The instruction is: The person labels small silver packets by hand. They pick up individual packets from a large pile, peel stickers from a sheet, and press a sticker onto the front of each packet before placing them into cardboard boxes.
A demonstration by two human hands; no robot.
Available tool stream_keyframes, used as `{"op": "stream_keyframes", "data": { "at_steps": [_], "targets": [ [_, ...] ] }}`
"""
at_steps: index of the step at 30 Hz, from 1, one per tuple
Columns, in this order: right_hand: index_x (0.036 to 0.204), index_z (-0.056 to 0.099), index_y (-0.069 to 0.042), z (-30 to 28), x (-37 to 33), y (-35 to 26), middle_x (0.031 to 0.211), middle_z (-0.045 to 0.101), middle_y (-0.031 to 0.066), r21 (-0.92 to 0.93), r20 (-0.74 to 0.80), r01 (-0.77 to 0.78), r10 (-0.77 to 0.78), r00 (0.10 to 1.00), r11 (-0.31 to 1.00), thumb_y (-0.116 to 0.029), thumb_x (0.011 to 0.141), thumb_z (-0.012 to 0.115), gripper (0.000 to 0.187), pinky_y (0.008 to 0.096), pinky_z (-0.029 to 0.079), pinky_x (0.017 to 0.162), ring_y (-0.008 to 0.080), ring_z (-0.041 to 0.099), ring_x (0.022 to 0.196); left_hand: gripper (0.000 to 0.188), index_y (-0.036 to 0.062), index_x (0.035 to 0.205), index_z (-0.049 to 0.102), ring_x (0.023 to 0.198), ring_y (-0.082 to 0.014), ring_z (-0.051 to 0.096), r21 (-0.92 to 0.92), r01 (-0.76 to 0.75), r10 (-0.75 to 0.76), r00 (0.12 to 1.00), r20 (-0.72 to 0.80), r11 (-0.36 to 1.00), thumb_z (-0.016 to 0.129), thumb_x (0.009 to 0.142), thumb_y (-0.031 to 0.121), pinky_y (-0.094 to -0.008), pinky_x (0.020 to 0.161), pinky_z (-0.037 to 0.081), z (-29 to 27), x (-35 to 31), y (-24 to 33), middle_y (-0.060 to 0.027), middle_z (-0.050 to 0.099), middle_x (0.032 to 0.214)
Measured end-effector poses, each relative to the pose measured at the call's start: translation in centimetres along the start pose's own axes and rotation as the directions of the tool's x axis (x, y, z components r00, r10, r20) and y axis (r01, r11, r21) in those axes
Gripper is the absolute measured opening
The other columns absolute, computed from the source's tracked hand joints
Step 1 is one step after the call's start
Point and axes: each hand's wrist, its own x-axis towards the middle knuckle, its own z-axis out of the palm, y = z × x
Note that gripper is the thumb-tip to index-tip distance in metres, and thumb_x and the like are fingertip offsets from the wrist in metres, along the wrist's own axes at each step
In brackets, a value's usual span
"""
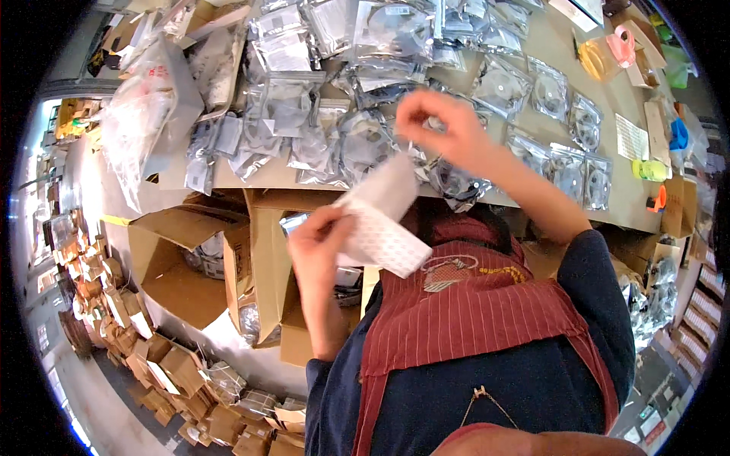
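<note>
My left hand (pixel 323 237) is closed on a white sheet of small labels (pixel 389 237), which has rows of reddish marks and bends upward at its far end. Just beyond the sheet, my right hand (pixel 449 131) is raised above the table with thumb and fingers curled into a pinch. Motion blurs it somewhat, and whatever is between its fingertips is too small to make out. Beneath it lie clear plastic bags holding coiled dark cables or similar parts, one bag (pixel 365 144) left of the hand and another (pixel 456 182) at the table's near edge.
Many more bags cover the table (pixel 525 182). A big clear plastic bag (pixel 148 106) rests at the left. On the right are tape rolls (pixel 601 57), a yellow-green bottle (pixel 648 169) and an orange object (pixel 656 199). Open cardboard boxes (pixel 179 266) sit below the edge.
</note>
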Motion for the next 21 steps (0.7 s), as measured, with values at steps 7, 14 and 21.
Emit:
{"op": "stream_keyframes", "data": {
  "at_steps": [7,14,21],
  "targets": [
    [0.100,0.057,-0.006,0.3,-3.7,6.3,0.100,0.064,0.0105,-0.422,0.074,0.084,-0.058,0.996,0.903,-0.009,0.091,0.059,0.009,0.0360,0.053,0.066,0.0307,0.064,0.081,0.014,-0.0051,0.099,0.070,0.083,-0.0157,0.064,-0.184,-0.272,0.159,0.870,-0.468,0.945,0.069,0.085,0.000,-0.0261,0.078,0.048,-9.1,-0.4,-2.1,-0.0082,0.070,0.091],
    [0.104,0.055,-0.009,2.8,-10.0,8.7,0.105,0.064,0.0138,-0.555,0.143,0.062,0.022,0.989,0.830,-0.007,0.089,0.061,0.016,0.0454,0.055,0.064,0.0371,0.066,0.078,0.008,-0.0011,0.095,0.070,0.083,-0.0138,0.064,-0.251,-0.409,0.218,0.806,-0.550,0.877,0.066,0.088,0.000,-0.0247,0.077,0.049,-11.3,-1.3,-3.4,-0.0084,0.070,0.090],
    [0.100,0.056,-0.010,0.8,-9.8,6.9,0.090,0.064,0.0119,-0.483,0.129,-0.066,0.145,0.981,0.873,-0.011,0.091,0.061,0.011,0.0430,0.051,0.065,0.0368,0.063,0.074,0.011,-0.0025,0.097,0.069,0.083,-0.0151,0.066,-0.314,-0.375,0.164,0.830,-0.533,0.873,0.063,0.088,-0.001,-0.0251,0.075,0.051,-12.1,-1.2,-4.8,-0.0100,0.070,0.092]
  ]
}}
